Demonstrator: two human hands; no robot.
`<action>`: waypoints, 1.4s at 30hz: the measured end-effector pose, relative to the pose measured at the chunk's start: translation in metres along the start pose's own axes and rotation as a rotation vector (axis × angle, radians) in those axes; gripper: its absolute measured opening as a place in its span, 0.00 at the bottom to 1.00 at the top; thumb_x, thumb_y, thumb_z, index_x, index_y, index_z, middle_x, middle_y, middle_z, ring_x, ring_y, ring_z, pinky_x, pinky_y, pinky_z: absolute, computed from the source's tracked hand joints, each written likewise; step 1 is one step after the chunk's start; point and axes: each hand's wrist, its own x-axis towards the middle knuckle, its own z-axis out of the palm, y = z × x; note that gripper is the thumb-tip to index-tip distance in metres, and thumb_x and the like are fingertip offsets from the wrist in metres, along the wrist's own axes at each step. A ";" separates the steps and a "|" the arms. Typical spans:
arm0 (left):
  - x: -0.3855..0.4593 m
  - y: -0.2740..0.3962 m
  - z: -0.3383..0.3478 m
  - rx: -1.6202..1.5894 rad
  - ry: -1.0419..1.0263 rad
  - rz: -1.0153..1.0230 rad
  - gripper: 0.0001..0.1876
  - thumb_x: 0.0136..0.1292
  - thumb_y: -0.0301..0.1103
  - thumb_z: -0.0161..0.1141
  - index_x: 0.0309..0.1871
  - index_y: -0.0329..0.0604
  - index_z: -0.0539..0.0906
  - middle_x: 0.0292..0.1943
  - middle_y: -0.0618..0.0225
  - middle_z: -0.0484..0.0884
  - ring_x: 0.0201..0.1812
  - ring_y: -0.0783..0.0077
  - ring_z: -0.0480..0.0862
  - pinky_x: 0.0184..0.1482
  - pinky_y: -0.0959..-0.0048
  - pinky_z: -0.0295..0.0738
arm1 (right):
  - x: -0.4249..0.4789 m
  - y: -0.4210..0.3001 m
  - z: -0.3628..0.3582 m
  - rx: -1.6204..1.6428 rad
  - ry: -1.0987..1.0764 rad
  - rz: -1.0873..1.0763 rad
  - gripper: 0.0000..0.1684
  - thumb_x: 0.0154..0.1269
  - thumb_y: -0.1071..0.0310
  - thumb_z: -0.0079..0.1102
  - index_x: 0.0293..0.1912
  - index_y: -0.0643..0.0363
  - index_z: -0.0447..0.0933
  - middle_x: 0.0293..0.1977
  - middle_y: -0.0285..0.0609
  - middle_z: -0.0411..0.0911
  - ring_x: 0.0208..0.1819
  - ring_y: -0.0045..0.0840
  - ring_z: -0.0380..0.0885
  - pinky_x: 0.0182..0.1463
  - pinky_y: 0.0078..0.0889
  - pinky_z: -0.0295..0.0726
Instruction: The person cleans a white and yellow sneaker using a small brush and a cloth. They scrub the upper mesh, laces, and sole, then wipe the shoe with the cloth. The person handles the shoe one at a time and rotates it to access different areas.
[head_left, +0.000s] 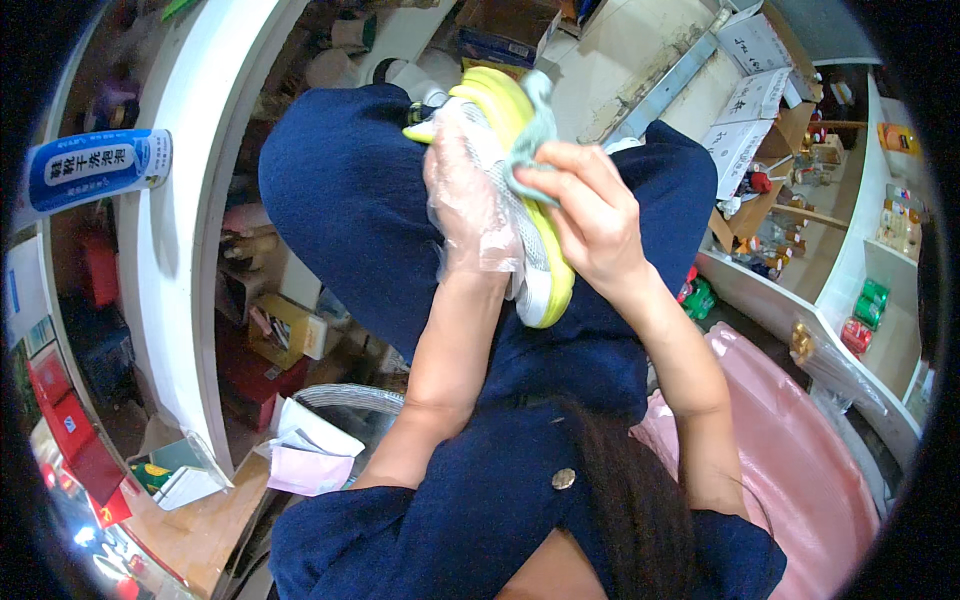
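Observation:
A white and grey mesh sports shoe with a neon-yellow sole (556, 259) is held up over my lap. My left hand (469, 191), in a clear plastic glove, grips the shoe from its left side. Bare, my right hand (592, 202) pinches a pale green cloth (536, 139) and presses it against the yellow sole's right side. The cloth's upper end looks blurred. Much of the shoe's upper is hidden behind the glove and the cloth.
A blue and white shoe-cleaner can (97, 171) stands on the white ledge (176, 247) at left. Open cardboard boxes (780, 161) and shelves with small bottles (810, 176) line the right. A pink plastic-like sheet (795, 442) lies beside my right arm. Papers (311, 457) rest at lower left.

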 end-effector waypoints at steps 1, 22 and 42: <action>0.001 0.003 0.001 -0.007 0.008 -0.030 0.21 0.74 0.48 0.49 0.54 0.40 0.78 0.46 0.61 0.84 0.44 0.64 0.85 0.50 0.65 0.79 | -0.009 0.001 -0.007 0.068 -0.061 0.035 0.15 0.50 0.80 0.62 0.41 0.62 0.81 0.43 0.47 0.79 0.43 0.40 0.79 0.48 0.36 0.79; -0.037 -0.023 0.038 0.003 -0.142 -0.213 0.22 0.75 0.42 0.48 0.61 0.33 0.72 0.58 0.54 0.78 0.60 0.57 0.77 0.65 0.54 0.71 | -0.112 -0.004 -0.100 0.321 0.297 0.558 0.32 0.57 0.70 0.72 0.60 0.62 0.72 0.47 0.43 0.82 0.50 0.23 0.79 0.57 0.27 0.75; -0.096 -0.041 0.036 0.560 -0.934 -0.449 0.33 0.57 0.27 0.67 0.67 0.31 0.68 0.60 0.59 0.78 0.62 0.64 0.77 0.67 0.67 0.68 | -0.127 0.014 -0.174 0.723 0.485 0.885 0.21 0.64 0.63 0.66 0.53 0.65 0.79 0.37 0.36 0.82 0.37 0.14 0.76 0.42 0.21 0.75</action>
